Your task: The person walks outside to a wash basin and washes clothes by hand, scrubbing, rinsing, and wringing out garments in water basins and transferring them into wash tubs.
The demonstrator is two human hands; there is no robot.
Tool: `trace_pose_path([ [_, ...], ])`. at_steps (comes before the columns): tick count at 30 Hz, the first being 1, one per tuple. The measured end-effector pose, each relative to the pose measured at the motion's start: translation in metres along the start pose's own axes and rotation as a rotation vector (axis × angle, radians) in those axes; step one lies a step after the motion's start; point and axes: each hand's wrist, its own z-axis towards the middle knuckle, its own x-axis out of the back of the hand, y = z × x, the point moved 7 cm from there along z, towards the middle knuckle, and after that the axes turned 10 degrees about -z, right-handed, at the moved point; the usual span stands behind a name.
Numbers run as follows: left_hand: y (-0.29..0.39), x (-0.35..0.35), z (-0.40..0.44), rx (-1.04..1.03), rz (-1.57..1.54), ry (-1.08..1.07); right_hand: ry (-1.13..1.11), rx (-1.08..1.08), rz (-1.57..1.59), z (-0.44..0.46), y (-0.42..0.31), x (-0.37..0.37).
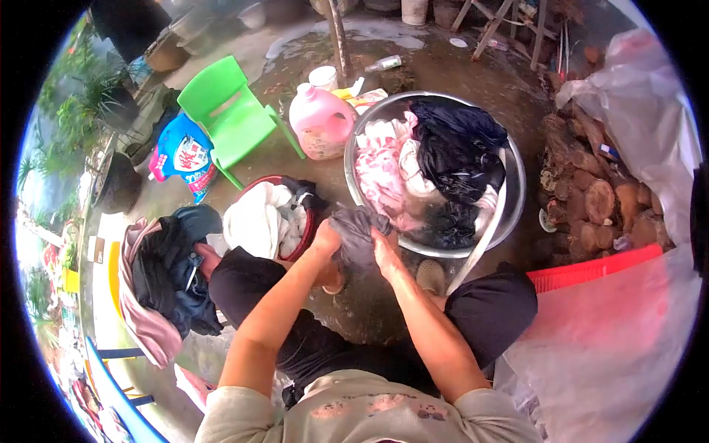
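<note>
A bunched grey cloth (360, 230) is stretched between my two hands, low in front of my knees. My left hand (326, 240) grips its left end, and my right hand (383, 247) is closed on the right end. Just beyond the right hand stands a large metal basin (518, 214) with wet laundry: pink-and-white cloth (380, 162) on the left, dark cloth (458, 151) on the right. Left of my left hand, a red basin (309, 235) holds white cloth (255, 219) and a dark piece.
A green chair (240, 129), a blue detergent bag (185, 159) and a pink detergent jug (319, 122) stand ahead. Clothes (173, 258) are heaped at my left. Stacked logs (594, 199) and a red plastic crate (598, 269) are on the right; the ground is wet.
</note>
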Motion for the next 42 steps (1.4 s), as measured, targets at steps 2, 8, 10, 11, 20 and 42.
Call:
trace_pose_path([
  [2, 0.035, 0.009, -0.017, -0.219, 0.595, 0.117, 0.146, -0.011, -0.147, 0.002, 0.021, 0.004],
  [8, 0.104, 0.002, -0.032, -0.497, 0.662, 0.001, -0.278, -0.52, 0.315, -0.006, 0.058, 0.006],
  [10, 0.137, 0.009, -0.043, -0.626, 0.536, 0.045, -0.293, -0.464, 0.234, 0.004, 0.069, 0.006],
  [11, 0.155, 0.017, -0.044, -0.664, 0.457, 0.081, -0.308, -0.404, 0.168, 0.009, 0.072, 0.006],
  [20, 0.319, 0.208, 0.05, -1.023, 0.5, 0.615, -0.302, -0.364, 0.025, 0.003, 0.071, -0.019],
  [42, -0.045, -0.175, 0.076, -0.206, 0.262, -0.626, 0.138, -0.41, -1.109, 0.15, 0.13, 0.163],
])
